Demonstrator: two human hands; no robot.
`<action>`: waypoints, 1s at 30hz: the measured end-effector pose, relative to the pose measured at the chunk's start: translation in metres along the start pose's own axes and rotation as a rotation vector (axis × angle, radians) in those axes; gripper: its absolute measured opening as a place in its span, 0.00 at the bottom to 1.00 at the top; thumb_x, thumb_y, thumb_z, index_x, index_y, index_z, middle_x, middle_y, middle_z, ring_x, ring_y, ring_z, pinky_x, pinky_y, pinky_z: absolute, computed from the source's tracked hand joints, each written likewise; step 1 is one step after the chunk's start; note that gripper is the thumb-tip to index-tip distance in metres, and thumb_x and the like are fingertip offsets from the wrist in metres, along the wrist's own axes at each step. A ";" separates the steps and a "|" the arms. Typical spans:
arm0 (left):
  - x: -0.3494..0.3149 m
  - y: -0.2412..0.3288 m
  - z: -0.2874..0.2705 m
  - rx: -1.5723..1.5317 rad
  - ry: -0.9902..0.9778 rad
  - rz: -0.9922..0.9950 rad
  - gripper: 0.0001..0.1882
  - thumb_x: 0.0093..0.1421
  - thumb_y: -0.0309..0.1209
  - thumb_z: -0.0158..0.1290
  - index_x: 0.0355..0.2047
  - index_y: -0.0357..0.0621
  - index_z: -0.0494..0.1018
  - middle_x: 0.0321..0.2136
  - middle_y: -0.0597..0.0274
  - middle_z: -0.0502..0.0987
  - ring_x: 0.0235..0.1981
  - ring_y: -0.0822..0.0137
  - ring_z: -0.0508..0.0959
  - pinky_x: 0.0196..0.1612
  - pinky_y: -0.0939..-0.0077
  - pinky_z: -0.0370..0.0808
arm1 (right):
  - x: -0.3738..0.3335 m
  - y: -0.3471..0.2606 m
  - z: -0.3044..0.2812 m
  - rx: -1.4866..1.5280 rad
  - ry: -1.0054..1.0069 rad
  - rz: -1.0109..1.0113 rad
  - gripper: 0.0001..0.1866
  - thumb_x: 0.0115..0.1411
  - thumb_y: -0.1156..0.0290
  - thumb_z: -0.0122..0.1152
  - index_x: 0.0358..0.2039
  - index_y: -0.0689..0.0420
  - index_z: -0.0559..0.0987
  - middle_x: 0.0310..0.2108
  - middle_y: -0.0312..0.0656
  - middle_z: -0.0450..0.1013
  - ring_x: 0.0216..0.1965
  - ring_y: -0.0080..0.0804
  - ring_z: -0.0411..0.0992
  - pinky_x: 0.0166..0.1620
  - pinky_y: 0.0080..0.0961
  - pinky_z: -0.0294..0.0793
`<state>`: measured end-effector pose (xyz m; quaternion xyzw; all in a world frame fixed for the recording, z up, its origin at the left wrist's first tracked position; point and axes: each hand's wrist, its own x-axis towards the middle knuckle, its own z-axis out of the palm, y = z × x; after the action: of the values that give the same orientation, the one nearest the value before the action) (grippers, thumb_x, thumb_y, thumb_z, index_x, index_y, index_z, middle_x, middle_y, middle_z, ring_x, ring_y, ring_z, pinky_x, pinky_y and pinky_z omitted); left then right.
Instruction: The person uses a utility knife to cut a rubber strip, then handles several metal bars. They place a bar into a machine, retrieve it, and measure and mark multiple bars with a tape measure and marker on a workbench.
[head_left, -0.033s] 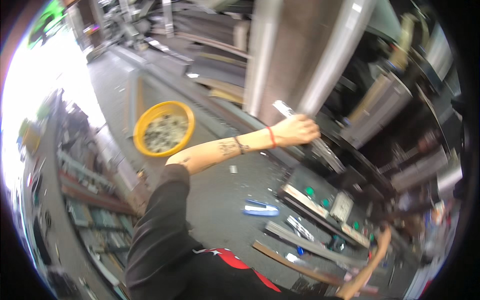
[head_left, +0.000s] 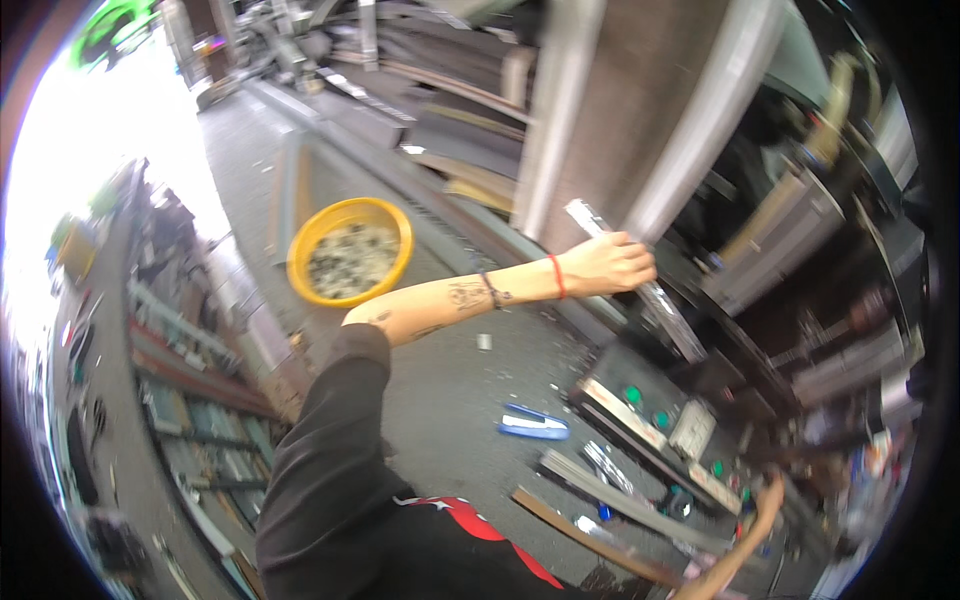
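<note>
Left hand gripping a shiny, slim silver bar, with the right hand reaching off to the lower right.
The shiny, slim silver bar (head_left: pixel 676 322) is slanting above the far side of the dark grey work surface (head_left: pixel 450 390), its two ends showing beyond the left hand (head_left: pixel 607 267), whose fingers are curling closed around it; the right hand (head_left: pixel 770 493) is sitting near green round knobs (head_left: pixel 662 419), too blurred to tell its fingers' state; a blue V-shaped tool (head_left: pixel 534 427) is lying nearer, and a round yellow basin (head_left: pixel 405 250) is holding grey-and-white bits farther left.
</note>
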<state>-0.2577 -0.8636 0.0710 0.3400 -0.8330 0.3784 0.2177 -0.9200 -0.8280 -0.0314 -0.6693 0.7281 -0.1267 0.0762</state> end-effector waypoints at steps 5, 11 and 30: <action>-0.071 -0.093 -0.065 0.252 -0.112 -0.090 0.14 0.53 0.30 0.51 0.42 0.52 0.72 0.38 0.68 0.74 0.42 0.69 0.75 0.49 0.69 0.70 | 0.009 0.005 -0.012 -0.074 0.011 0.089 0.23 0.58 0.67 0.53 0.52 0.64 0.71 0.50 0.53 0.71 0.53 0.44 0.68 0.56 0.33 0.64; -0.239 -0.189 -0.134 0.491 -0.275 -0.504 0.23 0.51 0.25 0.53 0.49 0.53 0.71 0.47 0.62 0.74 0.51 0.63 0.72 0.60 0.56 0.61 | 0.011 0.039 -0.018 -0.052 0.110 0.167 0.26 0.59 0.60 0.51 0.53 0.64 0.70 0.52 0.53 0.69 0.55 0.44 0.67 0.56 0.32 0.63; -0.517 -0.269 -0.105 0.090 -0.483 -1.840 0.27 0.58 0.43 0.51 0.51 0.36 0.64 0.46 0.44 0.73 0.51 0.50 0.71 0.53 0.60 0.67 | -0.023 0.083 -0.011 0.442 0.438 0.992 0.33 0.54 0.44 0.56 0.43 0.66 0.76 0.39 0.53 0.75 0.45 0.44 0.73 0.49 0.42 0.70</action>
<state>0.2980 -0.7038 -0.0546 0.9393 -0.2461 0.0098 0.2388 -0.9997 -0.7987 -0.0462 -0.1748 0.9094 -0.3603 0.1120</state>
